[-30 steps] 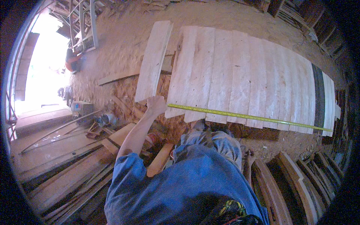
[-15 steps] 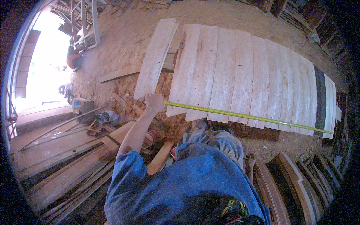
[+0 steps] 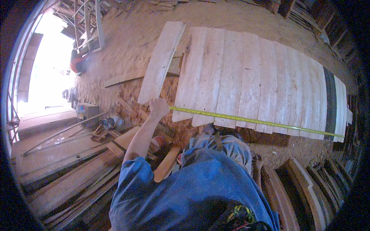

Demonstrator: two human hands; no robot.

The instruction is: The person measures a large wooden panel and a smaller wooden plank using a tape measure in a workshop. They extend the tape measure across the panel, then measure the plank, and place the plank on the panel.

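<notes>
My left hand (image 3: pixel 158 107) is closed at the left end of a yellow tape measure (image 3: pixel 239 119); the part inside my fist is hidden. The tape stretches right across the near ends of a row of pale wooden boards (image 3: pixel 231 77) lying side by side, with uneven ends. A dark strip (image 3: pixel 330 104) crosses the row near its right end. Just beyond my left hand, a separate pale board (image 3: pixel 162 61) lies apart from the row. My right hand (image 3: pixel 258 158) hangs low beside my right leg, small and dim, its fingers unclear.
Long timbers (image 3: pixel 69 184) are stacked at the lower left, and thick beams (image 3: pixel 304 184) lie at the lower right. A box-like machine (image 3: pixel 86 110) stands left of my arm. Another person (image 3: pixel 77 63) is at the far left, near the bright opening.
The whole view has shifted slightly. My left hand keeps its grip at the tape's end, and the boards stay in place.
</notes>
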